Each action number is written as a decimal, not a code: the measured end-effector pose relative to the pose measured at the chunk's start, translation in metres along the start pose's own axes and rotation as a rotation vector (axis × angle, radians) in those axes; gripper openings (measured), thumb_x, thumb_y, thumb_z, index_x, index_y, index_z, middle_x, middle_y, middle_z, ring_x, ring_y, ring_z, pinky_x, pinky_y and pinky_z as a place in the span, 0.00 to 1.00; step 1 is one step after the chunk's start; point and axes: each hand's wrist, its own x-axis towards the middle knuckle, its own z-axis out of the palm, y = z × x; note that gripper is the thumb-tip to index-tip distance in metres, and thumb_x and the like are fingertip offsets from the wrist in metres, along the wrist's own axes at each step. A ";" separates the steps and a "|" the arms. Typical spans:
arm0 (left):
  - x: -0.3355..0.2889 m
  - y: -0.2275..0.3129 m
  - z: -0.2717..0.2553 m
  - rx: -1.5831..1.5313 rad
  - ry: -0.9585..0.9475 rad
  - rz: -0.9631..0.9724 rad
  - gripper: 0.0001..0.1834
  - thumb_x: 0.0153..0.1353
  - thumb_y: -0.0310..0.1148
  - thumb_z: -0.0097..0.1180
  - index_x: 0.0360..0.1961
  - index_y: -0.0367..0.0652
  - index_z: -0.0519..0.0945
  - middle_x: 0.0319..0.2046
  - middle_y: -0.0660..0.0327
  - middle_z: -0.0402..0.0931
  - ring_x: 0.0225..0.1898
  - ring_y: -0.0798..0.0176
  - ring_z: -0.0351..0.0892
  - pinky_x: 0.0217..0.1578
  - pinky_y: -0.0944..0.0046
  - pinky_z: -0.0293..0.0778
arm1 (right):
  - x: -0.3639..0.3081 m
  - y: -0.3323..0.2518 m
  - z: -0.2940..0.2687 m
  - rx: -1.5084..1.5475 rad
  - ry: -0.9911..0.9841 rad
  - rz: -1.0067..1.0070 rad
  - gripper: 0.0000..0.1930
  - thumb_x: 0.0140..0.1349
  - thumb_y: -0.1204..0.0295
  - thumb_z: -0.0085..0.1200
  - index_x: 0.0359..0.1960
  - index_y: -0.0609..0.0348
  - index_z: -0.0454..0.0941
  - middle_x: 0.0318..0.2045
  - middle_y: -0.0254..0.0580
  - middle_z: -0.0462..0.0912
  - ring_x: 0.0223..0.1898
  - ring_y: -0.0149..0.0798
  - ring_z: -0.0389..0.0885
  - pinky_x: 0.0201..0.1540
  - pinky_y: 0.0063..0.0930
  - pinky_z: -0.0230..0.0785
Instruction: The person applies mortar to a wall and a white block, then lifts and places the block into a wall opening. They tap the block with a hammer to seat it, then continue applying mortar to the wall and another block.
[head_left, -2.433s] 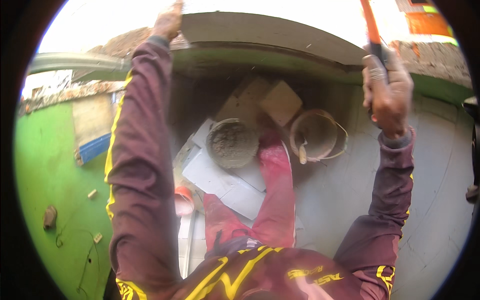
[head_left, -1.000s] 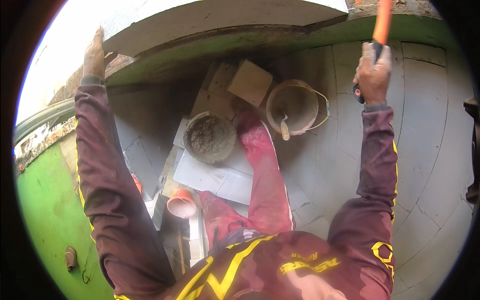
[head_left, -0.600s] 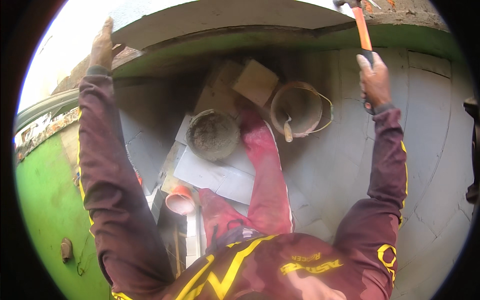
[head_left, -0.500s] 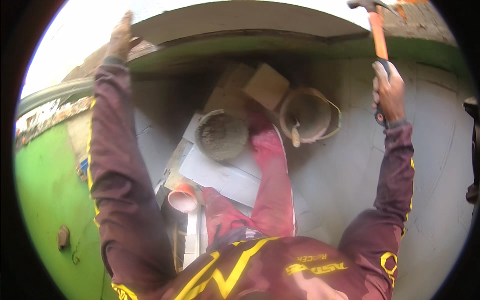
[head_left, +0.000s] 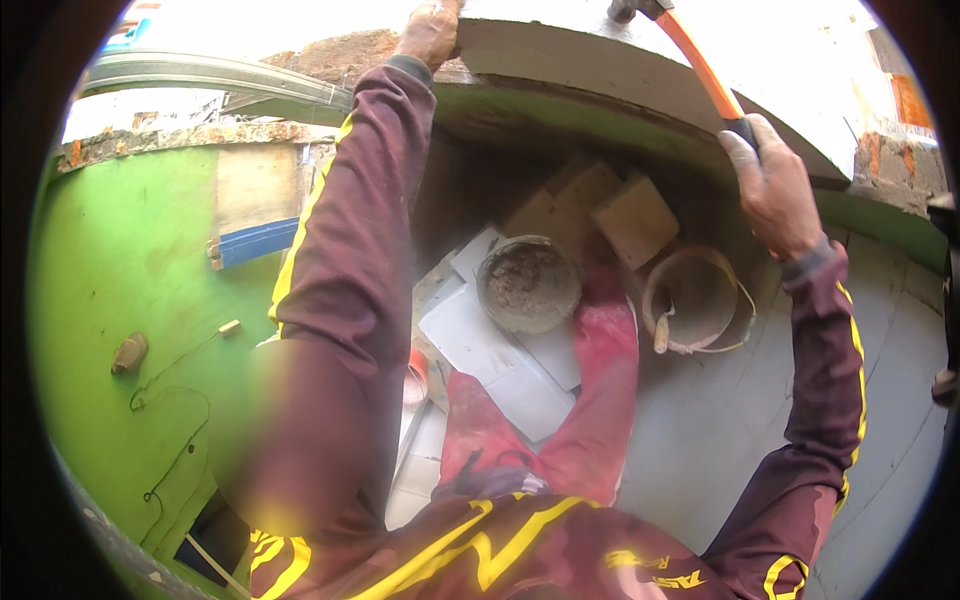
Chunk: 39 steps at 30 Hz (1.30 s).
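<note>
Along the top runs a pale slab (head_left: 640, 75) with a white upper face and a grey front edge. My left hand (head_left: 430, 38) is at its left end, fingers curled against the corner; the fingertips are partly hidden. In my right hand (head_left: 778, 190) is a claw hammer (head_left: 700, 65), gripped by its black handle end below an orange shaft. The hammer's head is up over the slab's white face; whether it touches is unclear.
By my legs stand a bucket of grey mortar (head_left: 528, 285) and a bucket with a trowel (head_left: 695, 300). White tiles (head_left: 490, 355) and a tan box-like piece (head_left: 637, 220) lie around them. An orange container (head_left: 415, 378) is half hidden by my arm. A green wall (head_left: 120, 260) rises left.
My view has swung left, so the scene sits farther right. The hammer has tilted left and come over the slab. My left hand's fingers were more stretched up before.
</note>
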 end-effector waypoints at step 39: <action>0.009 -0.029 -0.001 1.225 0.142 0.645 0.26 0.66 0.28 0.49 0.65 0.29 0.69 0.38 0.43 0.81 0.37 0.44 0.82 0.38 0.48 0.78 | -0.014 -0.006 -0.019 0.153 0.072 0.074 0.12 0.73 0.67 0.52 0.47 0.65 0.77 0.24 0.40 0.75 0.26 0.30 0.71 0.31 0.30 0.67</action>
